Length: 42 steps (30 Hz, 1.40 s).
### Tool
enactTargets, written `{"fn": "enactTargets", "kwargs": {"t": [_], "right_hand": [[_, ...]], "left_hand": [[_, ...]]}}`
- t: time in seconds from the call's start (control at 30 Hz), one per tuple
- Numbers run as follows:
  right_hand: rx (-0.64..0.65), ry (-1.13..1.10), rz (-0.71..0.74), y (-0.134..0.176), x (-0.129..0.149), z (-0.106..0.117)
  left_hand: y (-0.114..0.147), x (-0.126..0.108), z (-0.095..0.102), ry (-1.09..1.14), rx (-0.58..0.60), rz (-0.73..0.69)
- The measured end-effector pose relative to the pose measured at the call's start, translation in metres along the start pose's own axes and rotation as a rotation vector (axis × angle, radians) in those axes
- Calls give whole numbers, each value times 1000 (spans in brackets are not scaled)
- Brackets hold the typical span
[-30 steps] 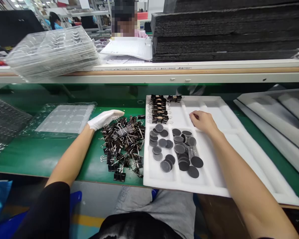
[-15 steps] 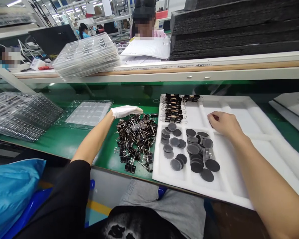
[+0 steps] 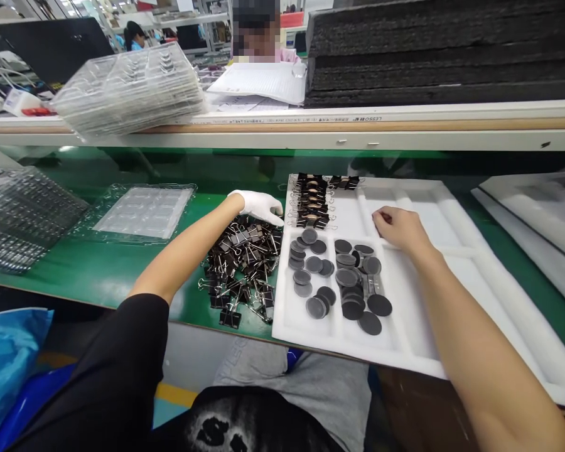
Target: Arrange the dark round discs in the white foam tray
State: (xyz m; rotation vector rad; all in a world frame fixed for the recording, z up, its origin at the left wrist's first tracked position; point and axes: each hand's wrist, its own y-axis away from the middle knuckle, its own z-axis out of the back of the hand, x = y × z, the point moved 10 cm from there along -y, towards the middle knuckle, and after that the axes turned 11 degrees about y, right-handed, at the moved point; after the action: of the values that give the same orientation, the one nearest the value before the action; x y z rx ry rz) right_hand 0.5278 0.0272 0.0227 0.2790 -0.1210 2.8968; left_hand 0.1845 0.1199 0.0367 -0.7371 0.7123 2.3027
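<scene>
My left hand (image 3: 262, 206), in a white glove, is over the far edge of a pile of black binder clips (image 3: 240, 263), close to the tray's left side. Its fingers are bent and apart, and nothing shows between them. My bare right hand (image 3: 400, 227) is closed over the white foam tray (image 3: 456, 270); whatever its fingers may hold is hidden. Clipped pieces with binder clips (image 3: 313, 201) stand in a row in the tray's far left compartment, with another clipped piece (image 3: 344, 182) beside them. Dark grey round discs (image 3: 353, 282) lie loosely in the near compartments.
A clear plastic tray (image 3: 139, 212) lies left of the clips, beside a stack of clear trays (image 3: 26, 216). More trays (image 3: 136, 91) and black foam sheets (image 3: 442, 53) sit on the shelf (image 3: 245, 129). Another person (image 3: 257, 37) is behind it. White foam (image 3: 537, 213) lies at right.
My left hand has moved right and its fingers have bent down over the clips' far edge. My right hand stays closed over the tray. The whole view has shifted.
</scene>
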Motion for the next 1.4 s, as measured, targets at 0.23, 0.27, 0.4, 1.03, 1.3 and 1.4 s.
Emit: {"fn": "enactTargets", "kwargs": {"t": [0.23, 0.27, 0.4, 1.03, 1.3, 1.4], "right_hand": [[15, -22, -22, 0, -1, 0], [19, -24, -22, 1, -1, 0], [20, -24, -19, 2, -1, 0], [-41, -32, 53, 1, 4, 1], [-50, -26, 50, -1, 4, 1], [-49, -27, 57, -1, 4, 1]], "left_hand": [[9, -3, -1, 28, 48, -24], [14, -5, 1, 66, 61, -28], [46, 3, 42, 221, -113, -53], [132, 123, 39, 770, -776, -89], [133, 136, 46, 767, -800, -123], [137, 136, 52, 765, -863, -143]]}}
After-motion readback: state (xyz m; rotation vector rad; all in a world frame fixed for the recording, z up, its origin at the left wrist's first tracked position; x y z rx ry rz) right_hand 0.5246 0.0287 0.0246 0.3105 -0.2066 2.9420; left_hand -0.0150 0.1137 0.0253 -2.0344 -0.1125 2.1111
